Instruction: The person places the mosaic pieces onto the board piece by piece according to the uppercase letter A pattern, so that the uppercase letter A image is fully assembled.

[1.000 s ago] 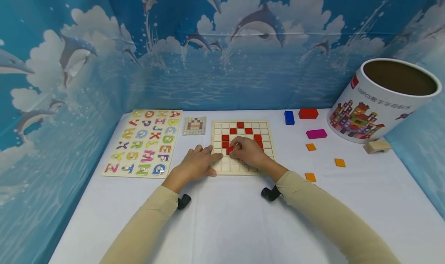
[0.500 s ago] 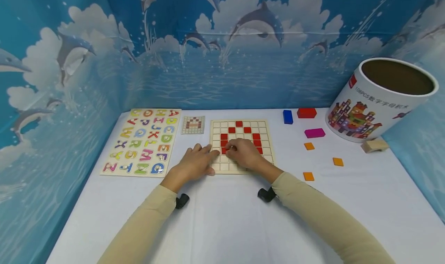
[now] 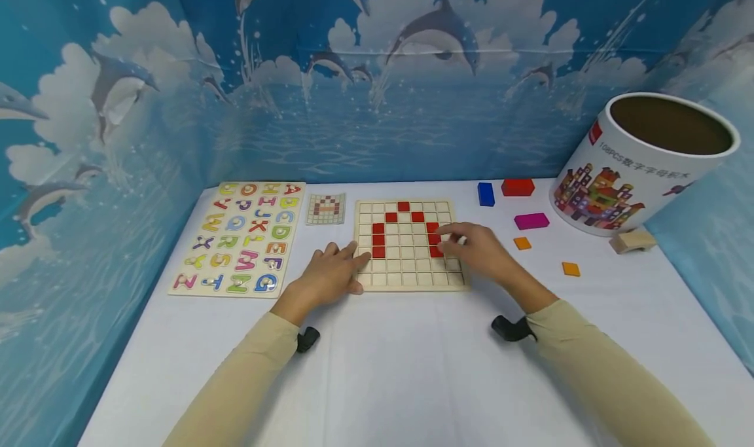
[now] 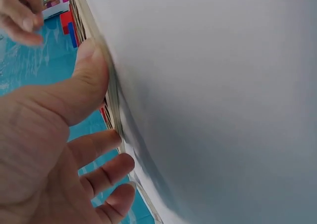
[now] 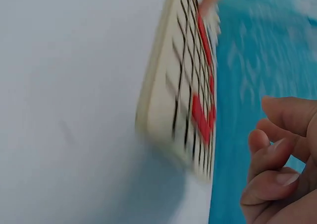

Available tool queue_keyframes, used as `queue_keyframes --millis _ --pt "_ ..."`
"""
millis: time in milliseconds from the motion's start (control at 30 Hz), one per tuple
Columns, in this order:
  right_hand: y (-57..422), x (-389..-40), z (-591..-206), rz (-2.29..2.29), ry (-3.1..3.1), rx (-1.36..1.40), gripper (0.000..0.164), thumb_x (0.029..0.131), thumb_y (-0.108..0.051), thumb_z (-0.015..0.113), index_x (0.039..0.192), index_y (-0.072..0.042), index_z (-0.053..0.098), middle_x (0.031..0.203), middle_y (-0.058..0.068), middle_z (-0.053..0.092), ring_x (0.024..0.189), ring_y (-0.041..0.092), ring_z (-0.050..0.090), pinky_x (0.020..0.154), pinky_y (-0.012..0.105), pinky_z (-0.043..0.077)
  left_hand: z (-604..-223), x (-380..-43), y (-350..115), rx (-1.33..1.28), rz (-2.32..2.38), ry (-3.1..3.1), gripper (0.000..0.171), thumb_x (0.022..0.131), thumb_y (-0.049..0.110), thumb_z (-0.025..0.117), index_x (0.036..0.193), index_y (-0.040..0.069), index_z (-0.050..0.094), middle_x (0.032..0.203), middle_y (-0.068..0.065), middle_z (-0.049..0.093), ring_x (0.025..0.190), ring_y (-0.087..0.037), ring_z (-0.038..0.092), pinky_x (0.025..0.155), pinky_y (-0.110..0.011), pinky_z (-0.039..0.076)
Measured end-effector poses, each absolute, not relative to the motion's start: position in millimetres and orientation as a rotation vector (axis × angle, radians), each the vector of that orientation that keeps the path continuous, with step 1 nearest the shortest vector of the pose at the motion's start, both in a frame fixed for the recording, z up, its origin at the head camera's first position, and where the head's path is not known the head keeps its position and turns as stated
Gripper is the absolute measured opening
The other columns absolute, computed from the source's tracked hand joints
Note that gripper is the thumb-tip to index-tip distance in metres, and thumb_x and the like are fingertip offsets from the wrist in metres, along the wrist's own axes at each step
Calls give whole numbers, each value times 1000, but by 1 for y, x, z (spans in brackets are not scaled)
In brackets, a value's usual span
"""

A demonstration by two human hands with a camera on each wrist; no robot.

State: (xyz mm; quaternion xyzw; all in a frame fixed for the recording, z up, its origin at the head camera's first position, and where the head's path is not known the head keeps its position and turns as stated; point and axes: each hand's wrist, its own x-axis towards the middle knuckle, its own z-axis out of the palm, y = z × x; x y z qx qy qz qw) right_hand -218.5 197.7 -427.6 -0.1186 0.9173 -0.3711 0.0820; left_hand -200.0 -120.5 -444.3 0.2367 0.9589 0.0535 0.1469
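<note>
A pale wooden grid board lies on the white table. Several red square tiles sit in its cells, among them the left column's bottom tile and a tile at the top. My left hand rests at the board's left edge, index finger extended over it; in the left wrist view the thumb touches the rim. My right hand hovers by the board's right side, partly covering the right red column. Its fingers are loosely bent, and nothing shows between them in the right wrist view.
Left of the board are a small pattern card and an alphabet board. To the right lie orange tiles, a blue block, a red block, a magenta block, a wooden block and a large tub.
My right hand has moved right from the left red column, uncovering the board's middle. That column's bottom tile now lines up with those above. The right forearm now hides the nearest orange tile.
</note>
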Motion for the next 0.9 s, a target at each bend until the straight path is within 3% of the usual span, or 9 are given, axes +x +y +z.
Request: queue_keyframes --millis 167,400,600,900 --pt "290 -209 -423 -1075 2787 -68 51 103 -37 61 146 -10 55 122 15 60 107 31 53 75 32 50 -444 -200 -120 629 178 2774 79 91 48 69 160 27 37 168 -9 24 121 -29 39 92 -45 34" --pt "382 -185 -436 -958 2792 194 67 101 -43 62 149 1 46 129 27 48 107 41 50 72 36 51 -440 -205 -120 613 161 2767 87 87 52 71 161 26 35 169 -10 21 142 -37 32 104 -54 34" --pt "406 -174 -445 -856 2718 214 69 100 -36 66 149 6 42 134 37 45 110 49 48 80 52 51 -440 -208 -122 601 172 2733 88 86 51 74 161 29 34 169 -8 21 143 -37 32 104 -55 33" --pt "411 -173 -456 -831 2725 183 55 100 -28 66 142 5 51 133 35 50 111 48 48 85 57 50 -441 -211 -122 645 178 2713 88 86 51 73 161 29 33 170 -9 20 138 -36 37 101 -53 35"
